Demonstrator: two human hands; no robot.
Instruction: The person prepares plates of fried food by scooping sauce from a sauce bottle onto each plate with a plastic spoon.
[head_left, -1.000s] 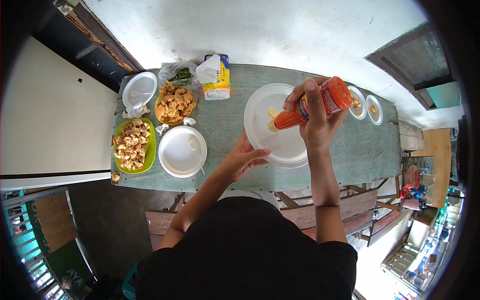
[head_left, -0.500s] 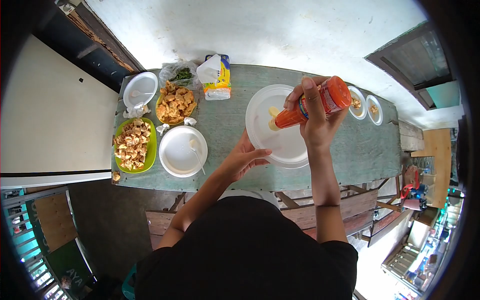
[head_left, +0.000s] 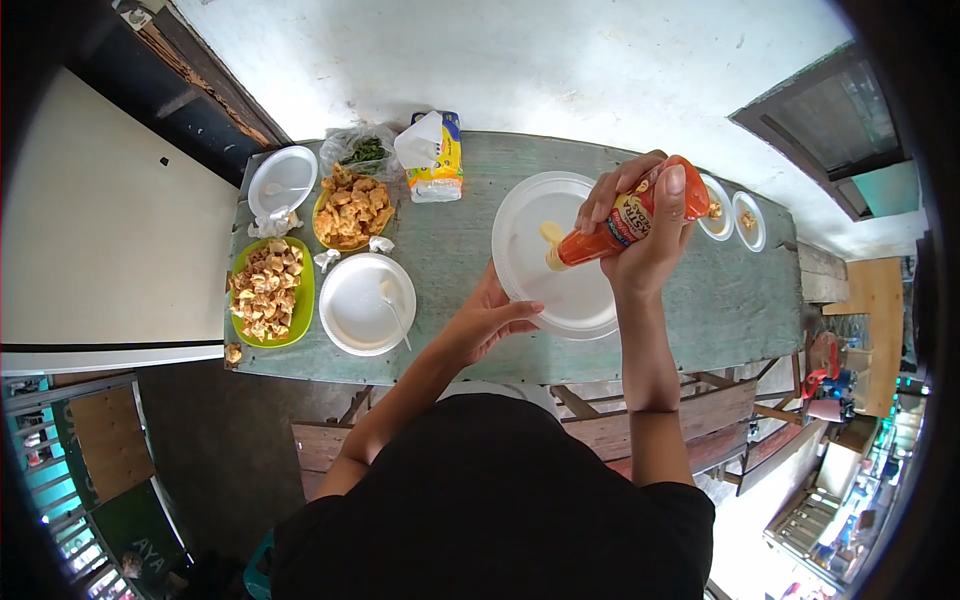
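Note:
My right hand (head_left: 640,225) is wrapped round a red sauce bottle (head_left: 622,222), tilted with its pale nozzle pointing down and left over a white foam plate (head_left: 523,225). A small pale yellow piece (head_left: 551,232) shows beside the nozzle; the bottle's flap cap might be this piece. At the plate's lower left rim, my left hand (head_left: 497,322) grips the edge, thumb on top and fingers underneath. The plate's surface has faint smears and looks otherwise bare near the thumb.
Left of the plate are a white foam bowl (head_left: 350,330) with a spoon, a green plate of fried dumplings (head_left: 268,290), a plate of fried pieces (head_left: 353,212), a tissue pack (head_left: 436,160) and a bag of greens (head_left: 362,152). Two small plates (head_left: 716,228) (head_left: 748,240) stand at far right.
My right hand has shifted its grip on the sauce bottle, thumb now up near its base. The bottle has turned to show its label, and its nozzle sits slightly lower.

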